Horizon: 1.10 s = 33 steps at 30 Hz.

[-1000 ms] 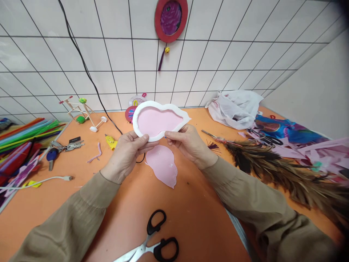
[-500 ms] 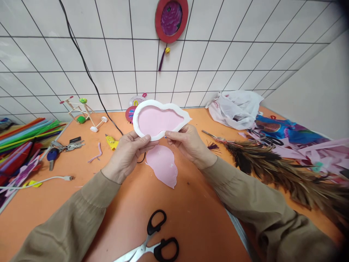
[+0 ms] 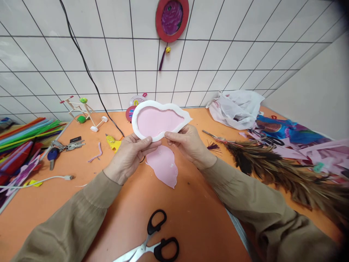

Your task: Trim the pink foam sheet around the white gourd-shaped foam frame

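Observation:
Between my two hands I hold up a gourd-shaped white foam frame (image 3: 138, 132) with a pink sheet filling its middle. The thumb of my left hand (image 3: 125, 156) presses on the lower left of the rim, with the fingers behind. My right hand (image 3: 188, 145) pinches the lower right edge near the pointed end. On the orange table just below lies a pink cutout (image 3: 163, 167) of similar outline. Nearer to me rest scissors (image 3: 152, 240) with black handles, their blades partly out of view.
Left are pipe cleaners (image 3: 27, 134), keys (image 3: 68, 146), a white cable (image 3: 51, 178), a yellow glue gun (image 3: 113, 143) and a small stick model (image 3: 83, 111). Right are a white plastic bag (image 3: 236, 109), brown feathers (image 3: 275, 167) and pink scraps (image 3: 313, 156). A round red ornament (image 3: 159, 22) hangs on the tiled wall.
The foam frame has shifted very slightly to the left in my hands, and my left hand's fingers have slid a little. The things on the table stay where they were.

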Each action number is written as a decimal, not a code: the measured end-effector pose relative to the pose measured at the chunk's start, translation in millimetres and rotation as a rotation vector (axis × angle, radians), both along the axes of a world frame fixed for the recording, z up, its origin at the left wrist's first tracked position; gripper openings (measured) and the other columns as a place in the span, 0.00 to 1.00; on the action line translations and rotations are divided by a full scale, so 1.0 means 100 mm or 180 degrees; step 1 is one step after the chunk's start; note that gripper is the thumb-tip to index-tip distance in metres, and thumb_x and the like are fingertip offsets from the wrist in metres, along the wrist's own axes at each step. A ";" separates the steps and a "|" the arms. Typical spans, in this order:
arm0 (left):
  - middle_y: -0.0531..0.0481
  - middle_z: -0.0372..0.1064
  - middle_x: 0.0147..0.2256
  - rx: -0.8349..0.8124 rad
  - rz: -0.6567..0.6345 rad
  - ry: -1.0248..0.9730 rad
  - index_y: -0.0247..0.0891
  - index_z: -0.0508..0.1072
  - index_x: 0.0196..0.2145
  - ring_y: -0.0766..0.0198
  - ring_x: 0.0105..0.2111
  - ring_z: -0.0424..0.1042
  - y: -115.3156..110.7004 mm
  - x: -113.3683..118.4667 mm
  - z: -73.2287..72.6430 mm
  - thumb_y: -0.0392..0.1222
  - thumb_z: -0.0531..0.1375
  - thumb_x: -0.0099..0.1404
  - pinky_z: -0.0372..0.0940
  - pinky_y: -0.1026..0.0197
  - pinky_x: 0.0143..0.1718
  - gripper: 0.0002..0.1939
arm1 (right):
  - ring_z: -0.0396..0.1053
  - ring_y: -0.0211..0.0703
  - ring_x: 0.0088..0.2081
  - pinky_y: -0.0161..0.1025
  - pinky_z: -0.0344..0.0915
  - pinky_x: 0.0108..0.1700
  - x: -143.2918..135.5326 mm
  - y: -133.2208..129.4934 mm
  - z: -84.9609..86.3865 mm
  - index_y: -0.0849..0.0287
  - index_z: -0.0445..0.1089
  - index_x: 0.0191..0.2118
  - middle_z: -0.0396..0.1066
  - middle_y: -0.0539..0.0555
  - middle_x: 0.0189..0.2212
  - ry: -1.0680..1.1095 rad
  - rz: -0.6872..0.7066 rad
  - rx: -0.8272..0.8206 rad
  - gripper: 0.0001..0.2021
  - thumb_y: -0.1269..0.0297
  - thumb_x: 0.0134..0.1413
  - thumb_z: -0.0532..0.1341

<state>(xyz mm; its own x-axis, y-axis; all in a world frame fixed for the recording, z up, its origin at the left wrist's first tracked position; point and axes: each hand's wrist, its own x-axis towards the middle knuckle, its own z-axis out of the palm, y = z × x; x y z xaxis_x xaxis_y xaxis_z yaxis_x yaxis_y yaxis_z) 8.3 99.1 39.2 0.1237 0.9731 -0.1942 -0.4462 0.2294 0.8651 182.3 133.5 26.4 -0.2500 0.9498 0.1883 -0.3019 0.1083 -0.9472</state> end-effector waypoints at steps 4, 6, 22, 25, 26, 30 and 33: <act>0.40 0.83 0.37 -0.0041 -0.0057 -0.0040 0.31 0.81 0.34 0.55 0.37 0.83 0.00 -0.01 -0.03 0.30 0.68 0.58 0.75 0.60 0.45 0.04 | 0.63 0.34 0.22 0.37 0.63 0.29 -0.01 -0.01 0.00 0.58 0.67 0.18 0.64 0.45 0.16 -0.0020 -0.0020 0.0056 0.12 0.67 0.44 0.68; 0.39 0.82 0.39 -0.0060 -0.0089 -0.0047 0.31 0.81 0.35 0.54 0.40 0.82 0.00 -0.01 -0.04 0.32 0.69 0.58 0.75 0.59 0.45 0.05 | 0.62 0.34 0.22 0.37 0.63 0.29 -0.02 -0.01 0.00 0.58 0.66 0.17 0.64 0.45 0.16 -0.0040 -0.0039 0.0077 0.12 0.67 0.44 0.68; 0.42 0.82 0.33 0.0285 0.0294 0.0212 0.33 0.79 0.33 0.51 0.39 0.82 0.00 -0.02 0.02 0.36 0.73 0.52 0.73 0.52 0.50 0.11 | 0.66 0.37 0.27 0.36 0.63 0.30 0.06 0.00 -0.02 0.58 0.71 0.29 0.69 0.49 0.24 -0.0554 0.0179 0.0091 0.14 0.51 0.49 0.67; 0.44 0.82 0.31 0.0433 0.0462 0.0278 0.34 0.79 0.31 0.50 0.40 0.82 0.01 -0.08 0.09 0.37 0.74 0.51 0.74 0.53 0.49 0.11 | 0.65 0.36 0.24 0.35 0.59 0.26 0.13 -0.13 0.10 0.60 0.73 0.26 0.69 0.50 0.21 -0.1116 0.0666 0.0196 0.12 0.56 0.51 0.66; 0.44 0.82 0.31 0.0478 0.0498 0.0304 0.34 0.79 0.31 0.50 0.40 0.82 0.01 -0.10 0.11 0.38 0.74 0.51 0.74 0.53 0.48 0.11 | 0.66 0.37 0.24 0.35 0.60 0.26 0.13 -0.22 0.14 0.60 0.75 0.27 0.69 0.49 0.21 -0.1292 0.0877 0.0283 0.08 0.61 0.48 0.68; 0.43 0.82 0.33 0.0651 0.0530 0.0370 0.34 0.79 0.33 0.49 0.40 0.82 0.00 -0.13 0.15 0.38 0.73 0.51 0.75 0.54 0.46 0.11 | 0.66 0.38 0.28 0.36 0.57 0.28 0.01 -0.72 0.12 0.59 0.77 0.39 0.74 0.51 0.29 -0.3147 0.2676 0.2134 0.07 0.66 0.53 0.66; 0.42 0.82 0.33 0.0655 0.0505 0.0400 0.34 0.79 0.32 0.50 0.39 0.82 -0.01 -0.12 0.15 0.38 0.73 0.51 0.75 0.54 0.45 0.11 | 0.67 0.41 0.30 0.39 0.50 0.25 -0.13 -1.02 -0.05 0.62 0.75 0.38 0.73 0.55 0.32 -0.4100 0.2835 0.3080 0.11 0.59 0.63 0.62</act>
